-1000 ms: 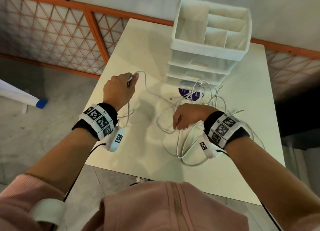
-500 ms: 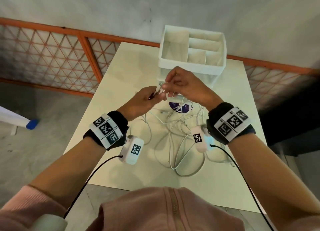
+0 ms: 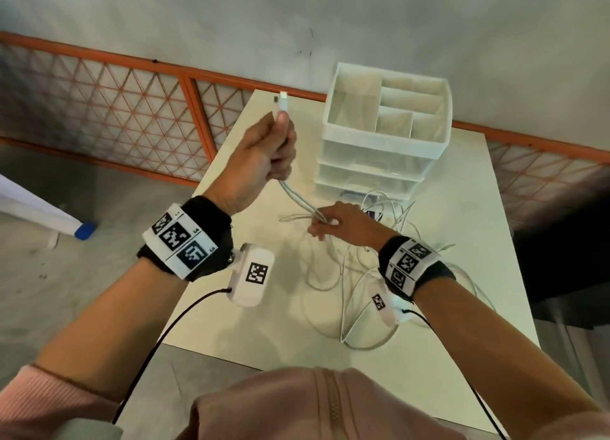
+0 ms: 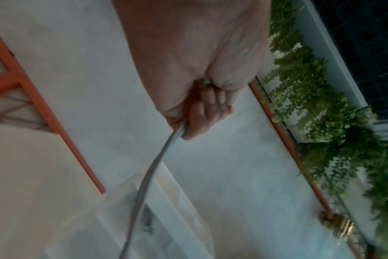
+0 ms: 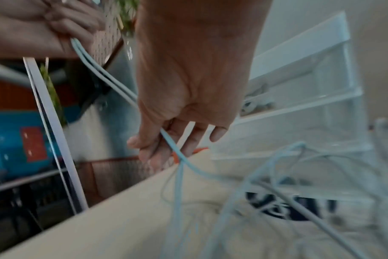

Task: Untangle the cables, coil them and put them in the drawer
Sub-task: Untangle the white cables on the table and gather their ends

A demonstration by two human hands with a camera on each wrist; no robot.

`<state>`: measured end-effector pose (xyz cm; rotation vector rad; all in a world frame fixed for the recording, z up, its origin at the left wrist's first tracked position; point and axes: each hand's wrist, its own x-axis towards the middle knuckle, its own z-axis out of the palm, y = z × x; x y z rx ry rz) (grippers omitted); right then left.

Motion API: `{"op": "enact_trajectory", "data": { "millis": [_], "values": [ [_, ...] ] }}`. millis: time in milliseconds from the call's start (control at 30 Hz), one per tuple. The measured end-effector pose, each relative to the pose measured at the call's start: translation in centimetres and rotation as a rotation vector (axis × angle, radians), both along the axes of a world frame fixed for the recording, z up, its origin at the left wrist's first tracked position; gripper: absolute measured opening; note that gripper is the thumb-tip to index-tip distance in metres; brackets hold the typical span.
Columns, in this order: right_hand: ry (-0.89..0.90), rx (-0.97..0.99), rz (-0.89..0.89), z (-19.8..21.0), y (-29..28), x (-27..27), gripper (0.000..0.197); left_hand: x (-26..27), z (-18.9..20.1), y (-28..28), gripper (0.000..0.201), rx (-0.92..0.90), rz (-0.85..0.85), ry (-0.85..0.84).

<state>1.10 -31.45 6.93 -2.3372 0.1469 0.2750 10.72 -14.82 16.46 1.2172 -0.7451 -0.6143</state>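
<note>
Since a moment ago the hands have parted: left hand (image 3: pixel 264 162) lifts the gripped cable (image 3: pixel 298 200), right hand (image 3: pixel 340 223) pinches it lower.

Cables (image 3: pixel 343 274): white. Organizer (image 3: pixel 386 136): white, translucent drawers. Counter (image 3: pixel 462 241): cream. Wristbands (image 3: pixel 185 241): black, with white panels bearing black square codes. Railing (image 3: pixel 99 116): orange, diamond mesh. Sleeves (image 3: pixel 49 403): pink.
</note>
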Motion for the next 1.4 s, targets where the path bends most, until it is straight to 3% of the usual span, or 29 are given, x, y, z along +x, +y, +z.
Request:
{"op": "enact_trajectory", "data": {
  "millis": [67, 133, 200, 300, 333, 433, 633, 767, 833, 1000, 1067, 1133, 1233, 1300, 1400],
  "values": [
    [0.068, -0.163, -0.042, -1.2, -2.1, -1.0, 0.026, 1.1, -0.3, 1.1, 0.031, 0.078, 0.12, -0.081],
    [0.11, -0.225, -0.081, -1.5, -3.3, -1.5, 0.025, 1.4, -1.3, 1.8, 0.03, 0.277, 0.209, -0.336],
    [0.086, -0.201, -0.092, -0.1, -3.2, -1.4, 0.018, 1.2, -2.9, 1.7, 0.023, 0.515, 0.156, -0.575],
    [-0.064, -0.143, -0.053, 3.3, -2.0, -0.9, 0.02, 0.0, -5.4, 0.7, 0.042, 0.769, -0.017, -0.688],
    [-0.12, -0.122, -0.051, 4.5, -1.6, -0.8, 0.019, -0.2, -6.1, 0.4, 0.04, 0.81, -0.042, -0.708],
    [-0.2, -0.067, -0.06, 5.6, -1.8, -0.7, 0.011, -0.4, -6.3, -0.1, 0.015, 0.789, -0.043, -0.712],
    [-0.018, 0.061, -0.247, 0.8, -5.5, -3.6, 0.023, 2.5, -3.6, 1.1, 0.021, 0.568, 0.203, -0.727],
    [0.036, -0.057, -0.304, -2.0, -6.5, -5.1, 0.019, 2.8, -3.3, 1.5, 0.026, 0.563, 0.217, -0.742],
    [-0.005, 0.02, -0.322, -2.1, -6.2, -4.7, 0.038, 2.2, -3.6, 1.2, 0.02, 0.57, 0.176, -0.751],
    [-0.277, 0.112, -0.272, 1.0, -3.3, -1.4, 0.115, 0.5, -3.1, 0.0, 0.017, 0.621, -0.008, -0.78],
    [-0.446, 0.128, -0.241, 2.3, -2.2, -0.1, 0.126, 0.0, -2.5, -0.2, 0.018, 0.618, -0.082, -0.779],
    [-0.553, 0.038, -0.188, 3.2, -1.8, 0.5, 0.103, -0.2, -2.1, 0.0, 0.017, 0.602, -0.145, -0.771],
    [-0.393, 0.003, -0.157, 3.7, -2.1, 0.8, 0.024, 0.7, -1.8, 1.0, 0.02, 0.617, -0.1, -0.809],
    [-0.197, 0.167, -0.192, 2.8, -2.8, 0.2, 0.021, 1.7, -1.8, 2.0, 0.019, 0.622, 0.034, -0.82],
    [-0.113, 0.264, -0.243, 0.7, -4.8, -1.8, 0.022, 3.4, -2.3, 3.9, 0.016, 0.663, 0.275, -0.751]
  ]
}}
